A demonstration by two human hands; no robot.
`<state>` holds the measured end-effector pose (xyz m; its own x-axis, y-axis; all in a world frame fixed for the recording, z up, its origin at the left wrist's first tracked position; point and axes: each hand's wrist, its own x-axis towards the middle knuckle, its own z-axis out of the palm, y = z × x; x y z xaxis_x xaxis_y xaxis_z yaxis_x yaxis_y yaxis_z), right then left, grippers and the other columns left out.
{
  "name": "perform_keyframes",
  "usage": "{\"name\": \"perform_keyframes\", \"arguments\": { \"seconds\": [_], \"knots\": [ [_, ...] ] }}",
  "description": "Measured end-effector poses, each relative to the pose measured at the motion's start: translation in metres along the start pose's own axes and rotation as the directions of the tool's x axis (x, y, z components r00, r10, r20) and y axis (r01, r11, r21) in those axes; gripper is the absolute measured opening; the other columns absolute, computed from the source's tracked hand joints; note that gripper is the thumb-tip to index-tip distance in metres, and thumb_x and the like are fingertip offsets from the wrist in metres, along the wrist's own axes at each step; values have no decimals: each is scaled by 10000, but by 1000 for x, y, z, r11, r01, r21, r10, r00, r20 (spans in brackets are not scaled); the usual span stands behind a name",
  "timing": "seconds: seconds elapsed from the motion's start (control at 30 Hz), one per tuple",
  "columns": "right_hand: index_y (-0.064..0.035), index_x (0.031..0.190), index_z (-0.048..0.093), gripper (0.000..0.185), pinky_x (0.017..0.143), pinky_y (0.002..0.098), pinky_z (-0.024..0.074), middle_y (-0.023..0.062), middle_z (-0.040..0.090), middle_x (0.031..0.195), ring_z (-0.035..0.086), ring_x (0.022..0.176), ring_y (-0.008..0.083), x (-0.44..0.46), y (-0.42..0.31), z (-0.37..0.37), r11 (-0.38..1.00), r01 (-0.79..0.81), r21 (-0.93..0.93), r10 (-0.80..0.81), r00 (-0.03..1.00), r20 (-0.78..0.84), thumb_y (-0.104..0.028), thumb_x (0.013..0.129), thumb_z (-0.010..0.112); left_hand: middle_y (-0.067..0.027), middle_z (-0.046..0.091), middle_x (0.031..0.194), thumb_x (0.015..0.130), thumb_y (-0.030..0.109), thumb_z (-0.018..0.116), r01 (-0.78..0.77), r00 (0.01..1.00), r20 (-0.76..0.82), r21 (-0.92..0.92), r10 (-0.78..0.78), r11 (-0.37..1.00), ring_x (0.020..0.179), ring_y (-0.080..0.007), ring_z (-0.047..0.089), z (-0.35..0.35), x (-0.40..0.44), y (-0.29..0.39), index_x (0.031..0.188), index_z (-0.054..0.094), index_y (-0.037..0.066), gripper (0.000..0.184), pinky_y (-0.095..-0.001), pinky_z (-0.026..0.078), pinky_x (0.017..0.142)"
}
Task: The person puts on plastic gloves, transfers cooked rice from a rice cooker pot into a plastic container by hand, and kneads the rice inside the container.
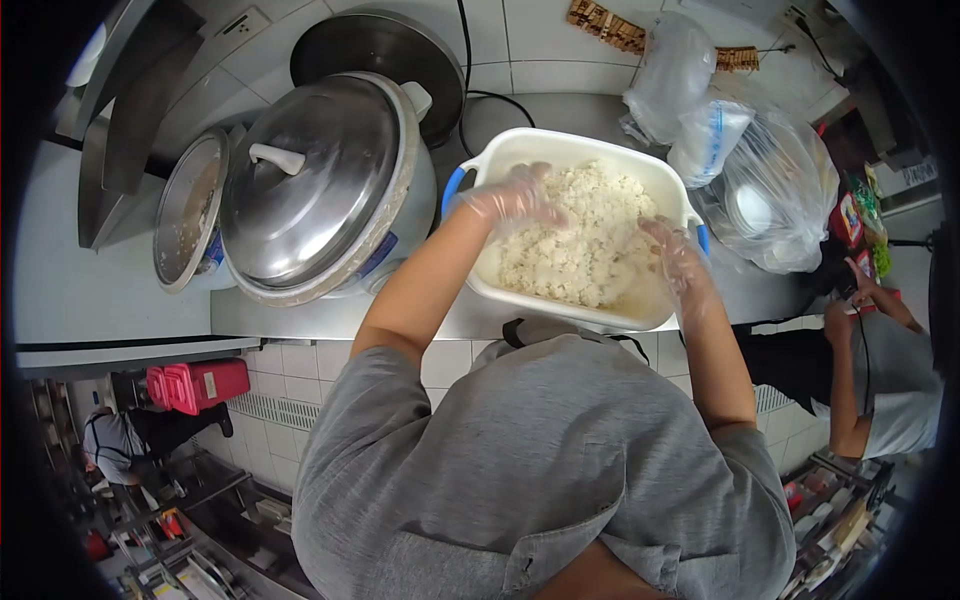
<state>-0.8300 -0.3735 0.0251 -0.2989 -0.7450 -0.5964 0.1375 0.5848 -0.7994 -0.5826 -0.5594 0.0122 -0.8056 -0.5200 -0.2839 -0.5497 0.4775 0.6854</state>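
A white tub (575,318) with blue handles stands on the counter in front of me, holding cooked white rice (590,230). My left hand (522,200), in a clear plastic glove, is inside the tub's left side with its fingers apart at the rice. On the right, my right hand (682,262) wears a similar glove and reaches over the rim. Its fingers are loosely stretched toward the rice, and nothing shows gripped in them. Both fingertips areas are partly blurred by the glove film.
A large lidded rice cooker (315,180) stands left of the tub, beside another round pot (190,215). Plastic bags (765,200) with containers lie to the right on the steel counter (440,315). A co-worker (890,360) stands at right; another person (120,440) is behind, left.
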Motion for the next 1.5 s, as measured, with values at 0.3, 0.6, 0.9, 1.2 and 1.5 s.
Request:
{"name": "perform_keyframes", "arguments": {
  "seconds": [0.3,0.6,0.9,1.2,1.5],
  "knots": [
    [-178,1476,479,553,1090,547,397,103,411,1545,354,1417,330,82,-4,7,963,-262,-64,270,943,193,-395,976,574,-193,461,1503,903,679,547,385,878,-145,-355,-457,852,1415,-285,385,77,123,-146,1524,374,24,919,-417,282,1159],
    [-143,1558,317,568,1144,347,390,86,456,1522,400,1408,203,137,22,6,990,-10,-138,60,930,364,-315,1045,488,-94,308,1613,909,653,580,534,844,429,-736,-322,416,1482,-259,283,28,76,-8,1582,292,136,897,-425,243,1192],
    [-120,1542,335,685,1135,339,386,101,477,1501,419,1396,224,136,36,4,881,253,-400,41,801,597,-330,961,631,-74,403,1563,999,495,521,556,812,506,-521,-290,647,1400,-222,416,48,81,-24,1537,388,161,647,-382,340,1157],
    [-103,1359,560,801,1138,387,378,222,508,1410,475,1347,331,40,-12,20,860,415,-297,-362,906,218,-383,691,900,-162,588,1365,861,195,736,145,940,327,-652,103,744,1245,-239,571,17,57,-13,1503,377,45,750,-342,481,1022],
    [-65,1066,656,481,1093,417,394,212,574,1330,493,1308,374,3,5,-29,498,490,-716,-211,869,448,-412,781,827,-108,241,1636,800,83,683,-194,976,180,481,120,855,1504,-341,245,49,-49,54,1364,591,211,585,-508,225,1241]
  ]
}}
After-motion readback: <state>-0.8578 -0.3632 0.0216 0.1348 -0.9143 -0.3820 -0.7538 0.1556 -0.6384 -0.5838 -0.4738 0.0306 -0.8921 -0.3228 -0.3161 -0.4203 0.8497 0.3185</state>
